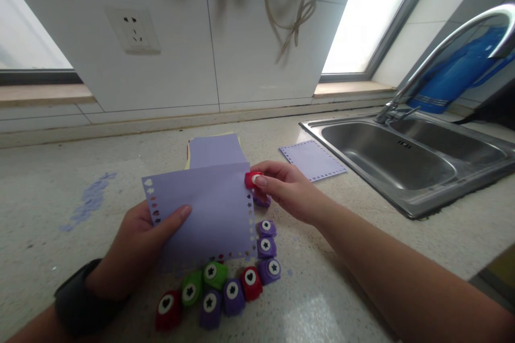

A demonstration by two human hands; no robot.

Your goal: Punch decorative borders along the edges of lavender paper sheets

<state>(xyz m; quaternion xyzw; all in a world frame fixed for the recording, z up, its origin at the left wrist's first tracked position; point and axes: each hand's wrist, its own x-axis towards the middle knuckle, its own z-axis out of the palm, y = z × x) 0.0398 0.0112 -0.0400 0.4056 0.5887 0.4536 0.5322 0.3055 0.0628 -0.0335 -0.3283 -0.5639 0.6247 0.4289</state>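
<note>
My left hand point(148, 236) grips the left side of a lavender paper sheet point(209, 209), thumb on top. Small cut-out shapes line the sheet's left, right and lower edges. My right hand point(287, 190) pinches a red craft punch point(252, 179) at the sheet's upper right corner, thumb on its white button. Below the sheet stand several more punches: a red heart punch point(169, 308), a green star punch point(215, 274), a purple star punch point(210, 308) and another red heart punch point(251, 282). More purple punches point(266, 247) form a column along the right edge.
Behind the sheet lies a stack of coloured paper point(215, 149). A lavender sheet with punched edges point(316, 159) rests beside the steel sink point(358, 171). Purple paper bits point(90, 198) are heaped on the left of the counter. A blue jug point(450, 77) stands behind the faucet point(426, 64).
</note>
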